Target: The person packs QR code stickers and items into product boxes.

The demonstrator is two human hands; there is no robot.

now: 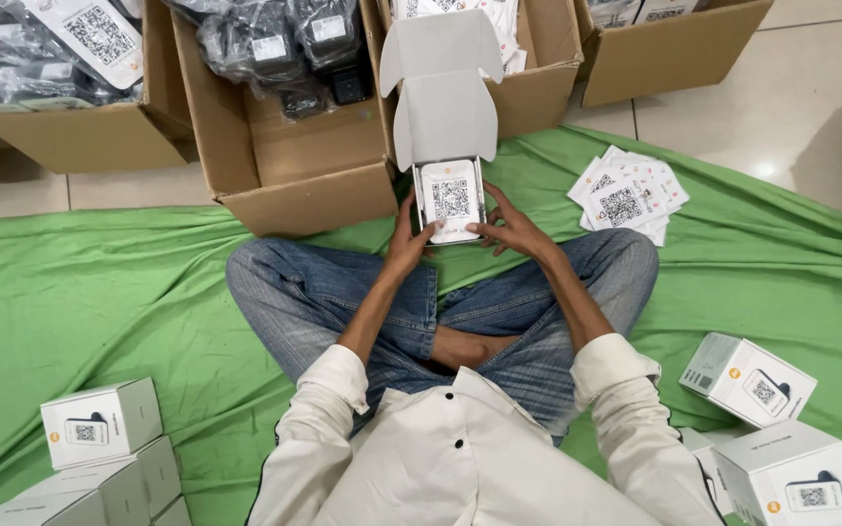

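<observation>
I sit cross-legged on a green cloth (99, 292). In front of my knees stands a small white box (448, 127) with its lid flipped up, and a white card with a square code (451, 202) lies in its open tray. My left hand (408, 239) grips the tray's left edge. My right hand (509, 227) rests on the tray's right side, with its fingers touching the card's lower corner.
A fanned pile of similar white cards (629, 192) lies on the cloth to the right. Several brown cartons (294, 156) with dark bagged devices stand behind. Closed white boxes are stacked at the lower left (99, 424) and lower right (747, 380).
</observation>
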